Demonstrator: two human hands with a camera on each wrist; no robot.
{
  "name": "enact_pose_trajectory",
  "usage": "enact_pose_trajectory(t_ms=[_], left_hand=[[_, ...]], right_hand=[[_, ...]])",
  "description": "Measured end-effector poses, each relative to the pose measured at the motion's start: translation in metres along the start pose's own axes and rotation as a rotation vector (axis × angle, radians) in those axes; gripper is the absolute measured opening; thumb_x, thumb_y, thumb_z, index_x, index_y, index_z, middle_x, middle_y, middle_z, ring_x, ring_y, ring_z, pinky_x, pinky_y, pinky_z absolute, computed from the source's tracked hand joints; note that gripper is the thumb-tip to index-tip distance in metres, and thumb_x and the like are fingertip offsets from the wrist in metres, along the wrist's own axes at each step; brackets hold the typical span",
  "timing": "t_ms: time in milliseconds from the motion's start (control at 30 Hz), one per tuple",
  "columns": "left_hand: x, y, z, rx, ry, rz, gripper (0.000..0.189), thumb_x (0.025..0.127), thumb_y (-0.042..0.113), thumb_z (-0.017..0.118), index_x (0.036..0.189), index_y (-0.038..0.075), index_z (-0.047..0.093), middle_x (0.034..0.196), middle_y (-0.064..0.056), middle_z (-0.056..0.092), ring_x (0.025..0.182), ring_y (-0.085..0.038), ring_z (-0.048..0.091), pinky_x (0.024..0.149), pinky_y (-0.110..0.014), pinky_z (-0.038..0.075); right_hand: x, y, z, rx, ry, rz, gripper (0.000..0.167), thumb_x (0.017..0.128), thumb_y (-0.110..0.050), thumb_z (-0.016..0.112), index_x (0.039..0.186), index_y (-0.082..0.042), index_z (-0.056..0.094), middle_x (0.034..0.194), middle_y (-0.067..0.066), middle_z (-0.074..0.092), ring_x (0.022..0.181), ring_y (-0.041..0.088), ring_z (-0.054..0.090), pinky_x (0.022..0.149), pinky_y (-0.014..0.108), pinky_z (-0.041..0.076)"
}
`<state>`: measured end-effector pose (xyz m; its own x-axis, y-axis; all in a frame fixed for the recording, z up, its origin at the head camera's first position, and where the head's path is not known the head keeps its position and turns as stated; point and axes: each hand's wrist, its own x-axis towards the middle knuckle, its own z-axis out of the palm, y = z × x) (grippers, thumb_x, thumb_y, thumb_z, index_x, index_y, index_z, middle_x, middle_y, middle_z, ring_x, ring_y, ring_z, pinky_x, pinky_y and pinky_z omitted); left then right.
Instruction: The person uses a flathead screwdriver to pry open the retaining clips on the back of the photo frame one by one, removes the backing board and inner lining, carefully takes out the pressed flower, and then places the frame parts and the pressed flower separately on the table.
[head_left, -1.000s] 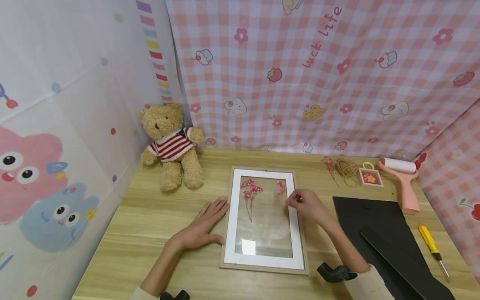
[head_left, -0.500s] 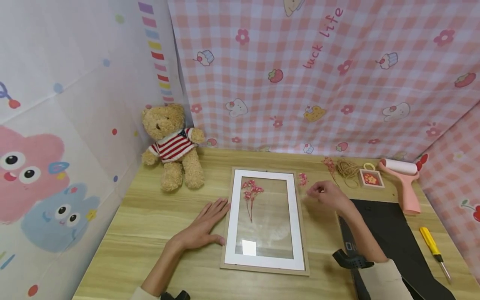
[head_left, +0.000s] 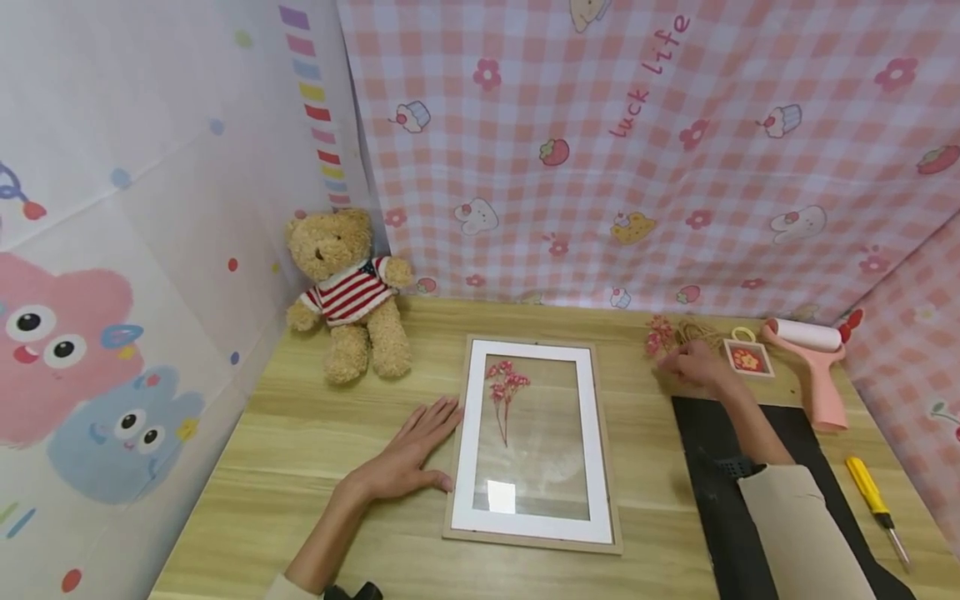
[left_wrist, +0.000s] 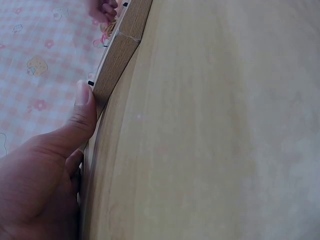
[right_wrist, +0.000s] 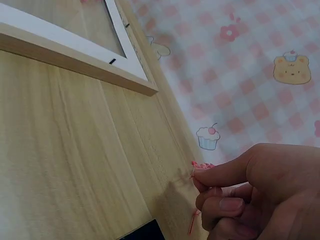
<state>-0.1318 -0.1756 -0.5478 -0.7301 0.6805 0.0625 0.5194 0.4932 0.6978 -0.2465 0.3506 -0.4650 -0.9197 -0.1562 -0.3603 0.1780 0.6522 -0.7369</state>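
My left hand (head_left: 405, 463) lies flat on the table, fingers spread, with fingertips and thumb against the left edge of a wooden picture frame (head_left: 597, 475). In the left wrist view the thumb (left_wrist: 82, 107) touches the frame's side (left_wrist: 117, 60). Inside the frame's white mat, a dried pink flower sprig (head_left: 506, 390) lies over the glass at upper left. My right hand (head_left: 696, 364) is at the back right, thumb and finger pinching a sprig of dried pink flowers (right_wrist: 201, 165). Pink blossoms (head_left: 660, 333) show beside its fingertips; whether they belong to one sprig or two cannot be told.
Behind the right hand lies coiled twine (head_left: 699, 331). Right of it are a small framed charm (head_left: 747, 359) and a pink-handled lint roller (head_left: 825, 387). A black backing board (head_left: 720, 492) lies under the right forearm, a yellow screwdriver (head_left: 866, 485) beyond. A teddy bear (head_left: 348, 292) sits back left.
My right hand has carried the pinched flower sprig from over the frame's right side rightward to the twine and other blossoms. My left hand has stayed at the frame's edge.
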Motion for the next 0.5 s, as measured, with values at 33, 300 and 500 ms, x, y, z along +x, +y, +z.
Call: enact_pose_trajectory(t_ms=[33,300,500], left_hand=[[0.0,0.0,0.0,-0.001,-0.001,-0.003,0.112,0.091,0.046,0.081,0.177,0.008,0.018,0.185,-0.015,0.01,0.172,-0.034,0.002,0.132,-0.023,-0.017],[-0.001,0.0,0.0,-0.019,-0.002,-0.002,0.112,0.091,0.045,0.081,0.177,0.009,0.018,0.185,-0.015,0.01,0.172,-0.035,0.003,0.132,-0.022,-0.017],[-0.001,0.001,0.0,-0.004,0.011,0.017,0.112,0.092,0.053,0.077,0.176,0.007,0.019,0.184,-0.018,0.011,0.172,-0.037,0.004,0.132,-0.022,-0.017]], right_hand=[[0.002,0.001,-0.001,-0.006,-0.003,-0.001,0.04,0.108,-0.012,0.061,0.068,-0.011,0.058,0.056,-0.01,0.038,0.052,0.006,0.032,0.053,0.027,0.033],[0.018,0.015,-0.004,-0.165,0.065,-0.031,0.048,0.104,-0.017,0.068,0.059,-0.017,0.051,0.054,-0.011,0.038,0.05,0.006,0.033,0.053,0.027,0.032],[0.021,0.019,0.001,-0.284,0.162,-0.076,0.05,0.1,-0.018,0.069,0.054,-0.019,0.049,0.053,-0.011,0.037,0.051,0.007,0.033,0.054,0.027,0.031]])
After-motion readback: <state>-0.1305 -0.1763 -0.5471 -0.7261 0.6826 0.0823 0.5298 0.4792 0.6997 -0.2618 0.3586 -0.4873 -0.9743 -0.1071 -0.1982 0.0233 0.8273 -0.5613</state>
